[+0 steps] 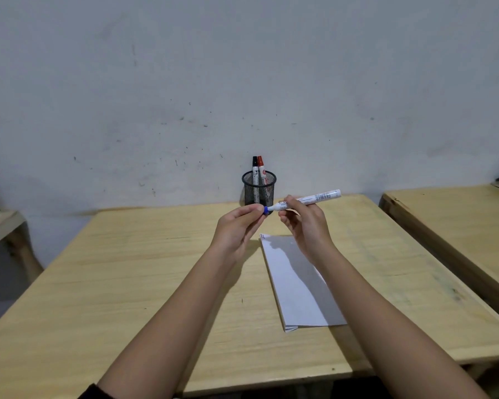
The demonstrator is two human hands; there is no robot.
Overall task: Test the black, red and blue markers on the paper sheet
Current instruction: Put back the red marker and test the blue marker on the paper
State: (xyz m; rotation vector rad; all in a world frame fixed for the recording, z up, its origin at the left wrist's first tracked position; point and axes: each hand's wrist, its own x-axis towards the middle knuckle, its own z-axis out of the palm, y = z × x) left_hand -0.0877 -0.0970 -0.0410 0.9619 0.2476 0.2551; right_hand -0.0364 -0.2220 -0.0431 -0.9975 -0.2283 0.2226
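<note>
While both bare forearms reach forward over the pale wooden table [127, 283], the right hand [303, 223] grips the white-barrelled blue marker [308, 199] between thumb and fingers near its front end, holding it in the air almost level, with the rear end pointing up and to the right. At the marker's left end, the left hand [236, 228] pinches the small blue cap [266, 210] between thumb and fingertips; whether the cap is fully seated on the tip or partly off I cannot tell. Both hands hover above the far end of the white paper sheet [297, 286], which lies flat on the table just right of centre, its long side running away from the viewer, with a few short marks at its far left corner and a fold at its near left corner. Just behind the hands, near the table's far edge, stands a round black wire-mesh pen holder [258, 190], and in it, upright and side by side, are the black-capped marker [255, 167] on the left and the red-capped marker [261, 168] on the right. Behind the table rises a scuffed grey-white wall [242, 67], and a second wooden table [450, 214] sits apart to the right.
</note>
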